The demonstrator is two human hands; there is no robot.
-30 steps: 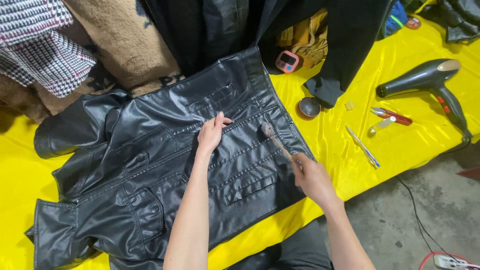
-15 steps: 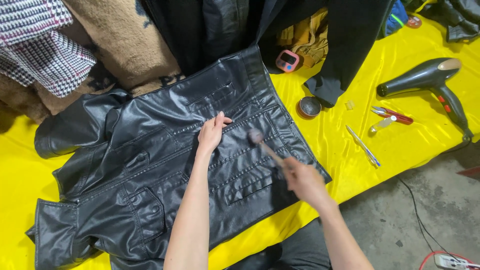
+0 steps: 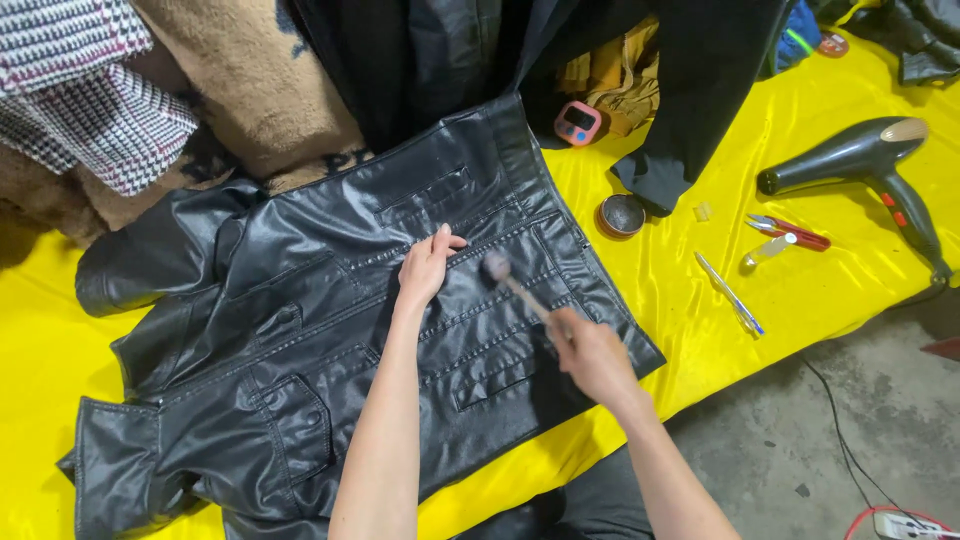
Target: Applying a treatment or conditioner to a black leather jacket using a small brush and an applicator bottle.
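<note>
A black leather jacket [image 3: 330,340] lies spread on the yellow cloth [image 3: 640,300]. The left hand [image 3: 428,265] presses flat and open on it, while the right hand [image 3: 590,355] grips a small mallet [image 3: 512,283] just beside those fingers.

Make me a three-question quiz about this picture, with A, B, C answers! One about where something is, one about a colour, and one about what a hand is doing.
1. Where does the hair dryer lie?
A. on the jacket
B. on the yellow cloth, far right
C. on the floor

2. What colour is the jacket?
A. black
B. red
C. white

3. What is the right hand doing?
A. resting empty
B. holding scissors
C. gripping a small hammer

Answers:
1 B, it lies on the yellow cloth right of the jacket.
2 A, shiny black leather.
3 C, its fingers wrap the handle of the small hammer, while the left hand presses flat.
</note>
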